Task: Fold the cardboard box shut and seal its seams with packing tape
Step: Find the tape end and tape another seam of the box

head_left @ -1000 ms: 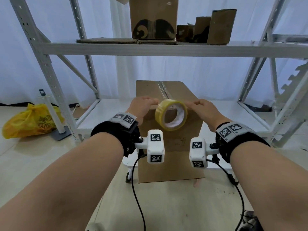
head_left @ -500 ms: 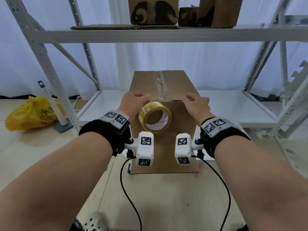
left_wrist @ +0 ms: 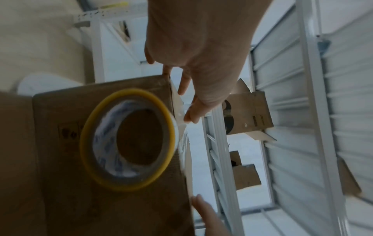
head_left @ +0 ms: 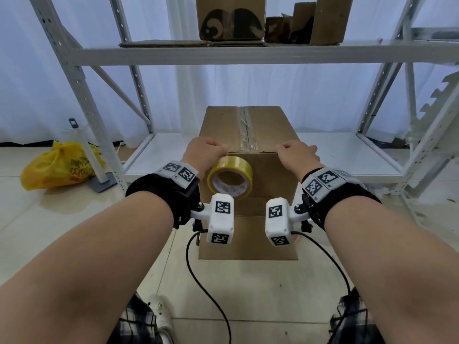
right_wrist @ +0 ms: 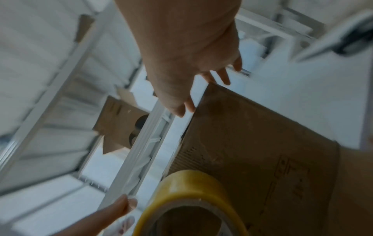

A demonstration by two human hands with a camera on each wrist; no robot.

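Note:
A tall brown cardboard box point(head_left: 268, 125) stands on the floor with its top flaps folded down and clear tape along the middle seam. A yellow packing tape roll point(head_left: 233, 162) hangs against the box's near face just under the top edge. My left hand point(head_left: 205, 152) sits at that edge above the roll, and its fingertips point(left_wrist: 189, 117) pinch the clear tape where it leaves the roll point(left_wrist: 86, 143). My right hand point(head_left: 298, 155) is at the same edge near the right corner. Its fingertips point(right_wrist: 181, 111) are curled on the edge of the box point(right_wrist: 262, 143) and seem to pinch the tape's end.
A white metal rack point(head_left: 248, 55) stands behind the box, its low shelf point(head_left: 335, 150) level with the box top. Cardboard boxes point(head_left: 229, 18) sit on its upper shelf. A yellow bag point(head_left: 59, 165) and a white pole on a base point(head_left: 92, 160) stand at left. Cables hang from both wrists.
My hands have spread apart along the box's near top edge. The roll has moved left and lower with my left hand, and my right hand has slid toward the right corner.

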